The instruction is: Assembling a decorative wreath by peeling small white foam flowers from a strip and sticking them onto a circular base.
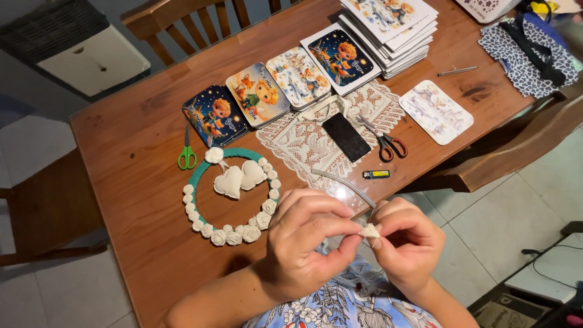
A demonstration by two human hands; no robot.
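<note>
Head view: my fingers [358, 229] on both hands pinch a small cream fabric piece [370, 231], soft and folded to a point. My left hand [306, 243] and right hand [407, 243] are closed on it from either side, held over the near edge of the bench [133, 140], above my floral-print lap.

Just beyond my left hand lies a teal ring wreath [231, 195] edged with cream fabric roses, two padded hearts at its middle. Past it, green-handled scissors [186, 152], a row of glossy illustrated tins [258, 94], a dark phone [345, 136] on a lace doily [303, 146], red-handled scissors [385, 141] and a small yellow lighter [376, 174]. The bench is warm, varnished wood; wooden chairs stand around it on pale floor tiles.
</note>
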